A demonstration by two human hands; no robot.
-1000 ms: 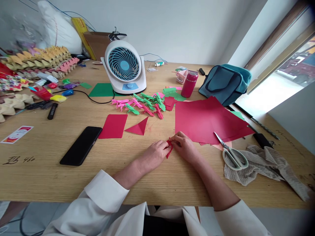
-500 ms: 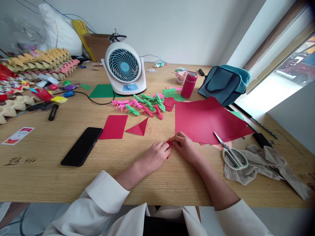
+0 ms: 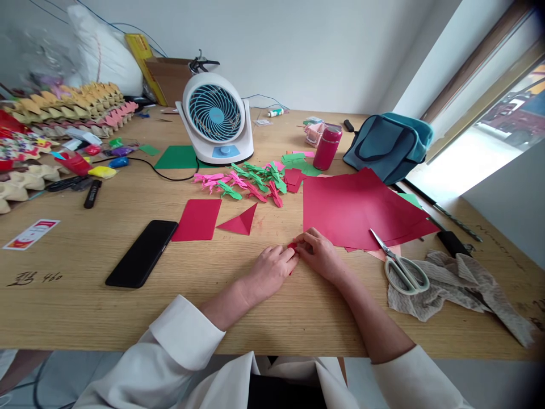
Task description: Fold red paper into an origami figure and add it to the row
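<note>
A small folded piece of red paper (image 3: 292, 246) lies on the table between my hands, mostly covered by fingers. My left hand (image 3: 275, 266) presses it down from the left with its fingers together. My right hand (image 3: 315, 251) pinches its upper end from the right. To the left, a creased red paper triangle (image 3: 240, 220) and a flat red paper rectangle (image 3: 198, 220) rest on the wood. Large red paper sheets (image 3: 349, 204) are spread beyond my right hand. Open scissors (image 3: 402, 267) lie partly on those sheets and on a crumpled cloth (image 3: 447, 284).
Several folded pink, green and red paper figures (image 3: 251, 180) lie in a heap ahead, before a white fan (image 3: 216, 116). A black phone (image 3: 142, 254) is at the left. Further back are a red tumbler (image 3: 327, 147) and a blue bag (image 3: 385, 145). Egg trays (image 3: 76, 108) stand far left.
Both hands stay at the same spot on the folded red paper, with only slight finger movement. Everything else on the table lies as before.
</note>
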